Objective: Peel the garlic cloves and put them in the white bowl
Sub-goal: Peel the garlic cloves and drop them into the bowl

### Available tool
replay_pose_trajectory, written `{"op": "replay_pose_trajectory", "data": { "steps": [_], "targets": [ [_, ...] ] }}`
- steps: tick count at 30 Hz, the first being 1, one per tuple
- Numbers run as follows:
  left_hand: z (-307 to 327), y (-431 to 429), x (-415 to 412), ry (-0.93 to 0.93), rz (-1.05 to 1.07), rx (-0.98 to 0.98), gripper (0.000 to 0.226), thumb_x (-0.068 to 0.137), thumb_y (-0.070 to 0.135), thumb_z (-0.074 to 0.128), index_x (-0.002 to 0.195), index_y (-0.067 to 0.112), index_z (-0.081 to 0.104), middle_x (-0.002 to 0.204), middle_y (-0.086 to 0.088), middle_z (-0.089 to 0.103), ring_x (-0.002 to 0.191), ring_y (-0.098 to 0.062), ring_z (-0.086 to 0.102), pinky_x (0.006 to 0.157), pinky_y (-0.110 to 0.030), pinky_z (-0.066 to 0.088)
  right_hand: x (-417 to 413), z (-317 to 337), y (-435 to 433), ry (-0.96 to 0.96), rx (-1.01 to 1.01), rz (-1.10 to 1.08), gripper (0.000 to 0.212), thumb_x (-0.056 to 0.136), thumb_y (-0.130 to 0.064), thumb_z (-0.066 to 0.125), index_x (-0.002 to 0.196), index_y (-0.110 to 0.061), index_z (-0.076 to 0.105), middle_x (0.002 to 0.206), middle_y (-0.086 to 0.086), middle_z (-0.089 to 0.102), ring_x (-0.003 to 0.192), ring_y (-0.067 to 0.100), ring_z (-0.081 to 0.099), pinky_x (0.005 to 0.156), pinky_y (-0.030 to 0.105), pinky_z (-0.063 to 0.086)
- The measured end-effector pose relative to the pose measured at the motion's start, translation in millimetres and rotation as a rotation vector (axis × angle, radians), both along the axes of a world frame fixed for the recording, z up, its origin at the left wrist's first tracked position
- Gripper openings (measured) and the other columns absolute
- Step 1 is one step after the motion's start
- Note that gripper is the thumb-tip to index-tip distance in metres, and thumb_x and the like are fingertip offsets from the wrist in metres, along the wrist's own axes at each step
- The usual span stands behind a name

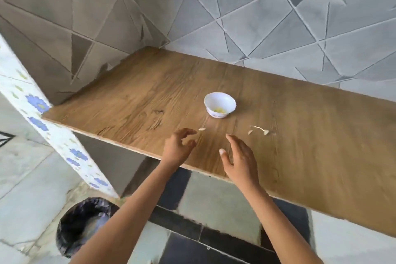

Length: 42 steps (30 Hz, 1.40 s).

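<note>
With left hand point(179, 147) loosely curled and right hand point(240, 161) spread, both empty, may flick garlic piece point(202, 129) over desk point(139, 103) front edge.

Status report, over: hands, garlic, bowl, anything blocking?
Left hand, right hand open, empty, above table. White bowl upright, peeled cloves inside. Pale bit by left fingertips, scraps to the right; clove or skin unclear. Nothing between hands and bowl.

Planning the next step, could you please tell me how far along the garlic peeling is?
Done: yellowish peeled pieces in the white bowl. In hand: nothing; left hand and right hand hover open. Left: a small piece by the left fingertips and scraps further right, clove or skin unclear.
</note>
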<state>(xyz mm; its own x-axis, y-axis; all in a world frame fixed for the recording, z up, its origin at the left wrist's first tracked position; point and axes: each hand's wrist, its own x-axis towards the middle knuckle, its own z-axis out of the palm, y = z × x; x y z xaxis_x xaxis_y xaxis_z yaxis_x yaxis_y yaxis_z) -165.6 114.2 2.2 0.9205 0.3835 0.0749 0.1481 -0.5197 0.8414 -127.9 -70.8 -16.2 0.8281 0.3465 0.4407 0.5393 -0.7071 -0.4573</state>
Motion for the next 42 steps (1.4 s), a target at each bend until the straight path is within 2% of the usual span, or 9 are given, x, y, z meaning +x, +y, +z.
{"op": "replay_pose_trajectory", "data": {
  "steps": [6, 9, 13, 19, 24, 30, 35, 39, 42],
  "targets": [
    [-6.1, -22.0, 47.5, 0.113, -0.016, 0.307, 0.031, 0.089, 0.013, 0.056, 0.118, 0.014, 0.065, 0.124, -0.006, 0.062, 0.105, -0.024, 0.061, 0.088, -0.028, 0.046, 35.9, -20.2, -9.6, 0.138, -0.181, -0.066, 0.059, 0.085, -0.043, 0.036, 0.117, -0.001, 0.062, 0.117, 0.021, 0.063, 0.107, 0.037, 0.061, 0.088, 0.048, 0.049],
    [-6.5, -23.3, 69.0, 0.125, -0.008, 0.368, 0.032, 0.089, 0.012, 0.055, 0.120, 0.012, 0.064, 0.121, -0.008, 0.062, 0.103, -0.026, 0.062, 0.083, -0.031, 0.048, 45.6, -30.0, -4.6, 0.225, -0.228, -0.032, 0.076, 0.085, -0.052, 0.016, 0.136, -0.003, 0.046, 0.144, 0.019, 0.042, 0.137, 0.032, 0.034, 0.112, 0.046, 0.023],
    [-6.8, -18.3, 87.6, 0.232, -0.034, 0.477, 0.024, 0.088, 0.009, 0.051, 0.104, 0.009, 0.069, 0.104, -0.011, 0.063, 0.089, -0.027, 0.061, 0.065, -0.028, 0.041, 46.8, -34.2, -5.9, 0.184, -0.309, -0.039, 0.080, 0.085, -0.054, 0.004, 0.143, -0.010, 0.037, 0.152, 0.013, 0.029, 0.143, 0.027, 0.021, 0.116, 0.041, 0.010],
    [5.3, -1.9, 96.2, 0.070, -0.019, 0.371, 0.011, 0.078, 0.013, 0.063, 0.083, 0.009, 0.072, 0.078, -0.004, 0.070, 0.073, -0.022, 0.064, 0.063, -0.028, 0.047, 47.1, -36.4, -4.6, 0.164, -0.365, -0.079, 0.071, 0.096, -0.053, 0.010, 0.133, -0.009, 0.052, 0.142, 0.014, 0.046, 0.134, 0.029, 0.040, 0.110, 0.046, 0.027],
    [38.5, 0.3, 142.0, -0.128, -0.128, 0.329, 0.016, 0.078, 0.005, 0.061, 0.089, 0.005, 0.073, 0.081, -0.006, 0.072, 0.071, -0.018, 0.063, 0.066, -0.027, 0.048, 43.8, -31.0, -2.7, 0.162, -0.377, -0.114, 0.071, 0.098, -0.053, 0.008, 0.129, -0.011, 0.057, 0.137, 0.011, 0.052, 0.128, 0.028, 0.047, 0.106, 0.047, 0.029],
    [36.8, -11.9, 194.7, 0.164, -0.338, 0.555, 0.021, 0.083, 0.005, 0.048, 0.081, 0.013, 0.067, 0.081, -0.012, 0.060, 0.070, -0.028, 0.055, 0.052, -0.026, 0.034, 42.9, -31.1, -3.5, 0.193, -0.372, -0.106, 0.063, 0.096, -0.053, 0.018, 0.137, -0.015, 0.047, 0.148, 0.007, 0.039, 0.138, 0.025, 0.033, 0.112, 0.043, 0.017],
    [27.2, -13.0, 205.2, 0.271, -0.399, 0.687, 0.030, 0.088, 0.009, 0.049, 0.106, 0.023, 0.069, 0.109, -0.004, 0.062, 0.081, -0.020, 0.055, 0.063, -0.025, 0.037, 42.1, -31.0, -3.6, 0.202, -0.349, -0.096, 0.065, 0.093, -0.054, 0.019, 0.144, -0.017, 0.035, 0.155, 0.003, 0.022, 0.144, 0.018, 0.015, 0.116, 0.039, 0.008],
    [30.6, -15.7, 200.4, 0.129, -0.354, 0.585, 0.025, 0.086, 0.012, 0.051, 0.101, 0.019, 0.070, 0.106, -0.004, 0.068, 0.092, -0.024, 0.065, 0.076, -0.031, 0.051, 41.9, -33.0, -5.4, 0.239, -0.376, -0.089, 0.069, 0.091, -0.058, 0.009, 0.149, -0.024, 0.019, 0.158, -0.003, 0.007, 0.144, 0.010, -0.004, 0.119, 0.036, -0.001],
    [40.2, -39.7, 182.0, 0.000, -0.416, 0.460, 0.023, 0.084, 0.016, 0.051, 0.091, 0.013, 0.072, 0.092, -0.003, 0.071, 0.084, -0.022, 0.066, 0.075, -0.026, 0.050, 39.8, -31.1, -5.6, 0.241, -0.385, -0.114, 0.065, 0.093, -0.057, 0.015, 0.147, -0.022, 0.028, 0.157, -0.001, 0.017, 0.145, 0.014, 0.008, 0.118, 0.037, 0.005]
  ]
}}
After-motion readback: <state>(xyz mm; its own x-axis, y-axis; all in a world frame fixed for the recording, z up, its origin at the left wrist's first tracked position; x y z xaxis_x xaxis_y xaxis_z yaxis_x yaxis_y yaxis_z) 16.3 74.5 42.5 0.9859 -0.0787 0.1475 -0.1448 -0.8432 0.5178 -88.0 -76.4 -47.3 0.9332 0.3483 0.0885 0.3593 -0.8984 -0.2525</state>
